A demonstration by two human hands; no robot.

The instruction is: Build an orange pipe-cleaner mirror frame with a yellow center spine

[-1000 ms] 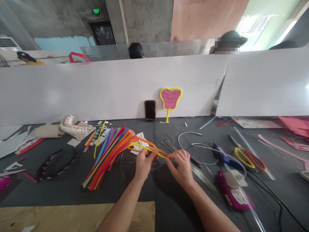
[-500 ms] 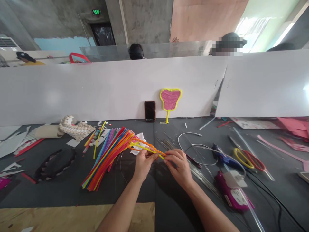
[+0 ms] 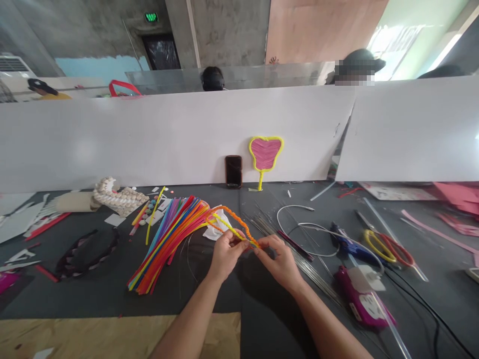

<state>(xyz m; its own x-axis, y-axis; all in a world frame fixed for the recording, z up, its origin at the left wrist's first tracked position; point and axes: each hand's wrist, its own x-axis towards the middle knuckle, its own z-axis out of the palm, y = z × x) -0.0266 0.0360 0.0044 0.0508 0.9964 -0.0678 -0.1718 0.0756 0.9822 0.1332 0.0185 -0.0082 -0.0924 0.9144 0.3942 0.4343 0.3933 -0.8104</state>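
My left hand (image 3: 224,255) and my right hand (image 3: 280,259) meet over the dark table, both pinched on the ends of an orange and yellow pipe cleaner loop (image 3: 231,222). The loop arches up and away from my fingers toward the far side. Just left of it lies a fanned bundle of coloured pipe cleaners (image 3: 168,239). A bunch of thin metal wires (image 3: 299,262) lies under and to the right of my right hand.
A phone (image 3: 233,171) and a pink-and-yellow heart fan (image 3: 265,154) lean on the white partition (image 3: 149,134). Scissors (image 3: 389,248), a blue glue gun (image 3: 348,244), a purple tool (image 3: 361,299) and white wire hoops (image 3: 299,224) lie right. A shell piece (image 3: 118,197) and a black strip (image 3: 88,252) lie left. People sit beyond the partition.
My hands have drawn closer together. The orange and yellow strands, lying nearly flat before, now bow upward into a rounder loop.
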